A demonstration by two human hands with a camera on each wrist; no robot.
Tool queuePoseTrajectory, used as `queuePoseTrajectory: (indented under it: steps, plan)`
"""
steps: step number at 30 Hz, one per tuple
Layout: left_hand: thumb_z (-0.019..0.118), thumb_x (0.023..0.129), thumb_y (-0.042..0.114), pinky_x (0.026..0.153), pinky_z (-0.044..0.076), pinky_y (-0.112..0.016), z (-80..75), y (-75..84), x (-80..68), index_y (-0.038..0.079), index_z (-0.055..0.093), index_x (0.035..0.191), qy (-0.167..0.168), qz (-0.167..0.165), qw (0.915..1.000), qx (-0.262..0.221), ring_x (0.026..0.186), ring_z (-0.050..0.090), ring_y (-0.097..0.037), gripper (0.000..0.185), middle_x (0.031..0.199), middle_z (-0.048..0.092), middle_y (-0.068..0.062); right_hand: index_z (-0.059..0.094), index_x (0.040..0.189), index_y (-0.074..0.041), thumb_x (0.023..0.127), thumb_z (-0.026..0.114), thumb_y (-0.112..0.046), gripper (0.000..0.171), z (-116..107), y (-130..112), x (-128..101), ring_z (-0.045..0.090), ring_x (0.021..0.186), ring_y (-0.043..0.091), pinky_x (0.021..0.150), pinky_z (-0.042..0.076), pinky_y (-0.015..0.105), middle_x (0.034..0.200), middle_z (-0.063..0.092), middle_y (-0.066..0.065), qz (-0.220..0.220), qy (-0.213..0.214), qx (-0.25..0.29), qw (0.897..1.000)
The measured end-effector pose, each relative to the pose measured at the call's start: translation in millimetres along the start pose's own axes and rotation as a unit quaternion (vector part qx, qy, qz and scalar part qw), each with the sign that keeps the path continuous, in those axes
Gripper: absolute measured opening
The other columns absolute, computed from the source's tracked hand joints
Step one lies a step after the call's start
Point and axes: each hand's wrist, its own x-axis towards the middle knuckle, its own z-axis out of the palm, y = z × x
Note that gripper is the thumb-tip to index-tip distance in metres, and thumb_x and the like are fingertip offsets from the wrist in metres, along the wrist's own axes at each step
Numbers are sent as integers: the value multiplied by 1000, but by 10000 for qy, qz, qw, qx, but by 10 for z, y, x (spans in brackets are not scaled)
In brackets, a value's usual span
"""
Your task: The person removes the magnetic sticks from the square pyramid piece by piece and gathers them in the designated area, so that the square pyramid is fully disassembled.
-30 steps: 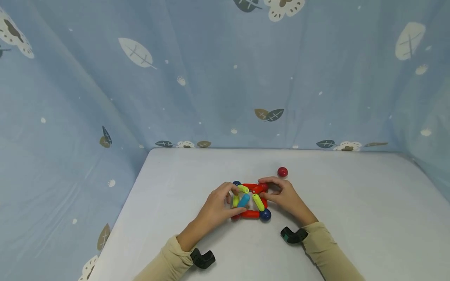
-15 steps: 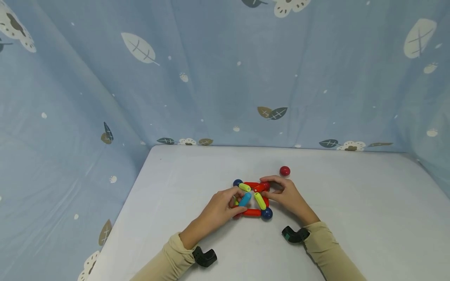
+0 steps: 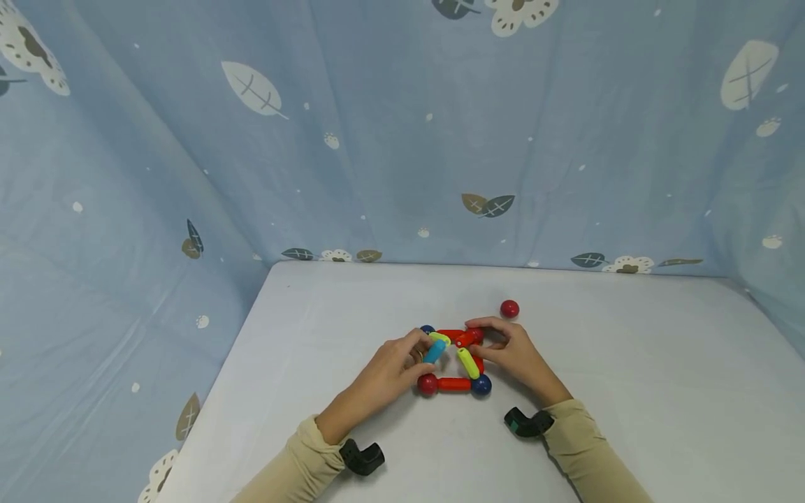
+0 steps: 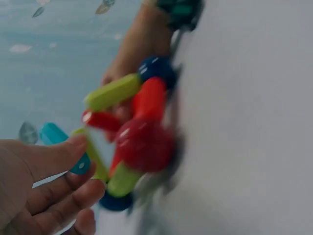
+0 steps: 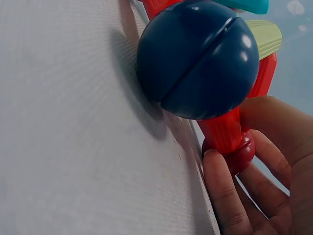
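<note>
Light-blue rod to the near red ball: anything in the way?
In the head view, only the thumb of the left hand lies between the light-blue rod and the near red ball. In the left wrist view, a yellow-green rod shows between them, probably standing farther back.

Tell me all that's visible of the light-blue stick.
The light-blue stick is short, straight and plastic-looking, with a small pale dot on one end face. It is tilted and raised off the table, pinched between the thumb and fingers of the left hand. Neither end shows a ball attached. Whether it touches the lime stick near its far end is unclear.
</note>
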Motion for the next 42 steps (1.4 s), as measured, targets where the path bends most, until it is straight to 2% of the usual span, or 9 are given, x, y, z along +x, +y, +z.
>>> queuePoseTrajectory:
  steps: [4, 9, 16, 22, 34, 42]
  plan:
    - [80, 90, 17, 71, 49, -22, -185, -44, 15, 18, 68, 109, 401, -26, 9991, 106, 83, 63, -7, 22, 98, 75, 5, 70, 129, -10, 89, 81, -14, 41, -15, 12, 2, 67, 103, 21, 76, 60, 23, 129, 70, 12, -11, -39, 37, 10000]
    - [85, 85, 17, 70, 48, -24, -439, -242, -10, 19, 74, 101, 858, -435, 9952, 171, 76, 62, -5, 20, 98, 75, 5, 70, 128, -12, 89, 82, -15, 42, -14, -3, -13, 66, 103, 23, 76, 60, 23, 126, 71, 11, 65, -15, -50, 10000]
    - [87, 82, 16, 71, 48, -27, -665, -689, -131, 17, 78, 102, 1002, -1013, 9897, 147, 80, 61, -12, 22, 96, 75, 0, 70, 128, -12, 88, 81, -13, 42, 13, -32, -25, 66, 105, 23, 76, 60, 23, 126, 71, 10, 60, 13, -174, 9998]
    - [85, 84, 13, 71, 48, -27, -775, -921, -176, 11, 78, 104, 939, -1076, 9895, 228, 77, 60, -12, 22, 88, 72, -3, 69, 129, -13, 89, 82, -15, 43, 16, -33, -27, 66, 108, 27, 77, 59, 22, 128, 71, 10, 110, 23, -197, 9997]
    - [82, 87, 9, 67, 44, -24, -783, -1006, -165, 5, 77, 110, 922, -1008, 9905, 183, 74, 54, -12, 25, 92, 69, -8, 70, 129, -11, 89, 81, -13, 41, -5, 8, 9, 69, 103, 24, 77, 60, 23, 129, 70, 13, 99, -68, 49, 9999]
    - [85, 84, 10, 66, 43, -24, -782, -968, -173, 4, 75, 115, 999, -951, 9901, 251, 74, 51, -13, 33, 98, 67, -11, 70, 129, -10, 89, 81, -12, 41, -3, -28, -5, 69, 104, 22, 77, 60, 23, 129, 70, 13, 64, -64, 69, 9999]
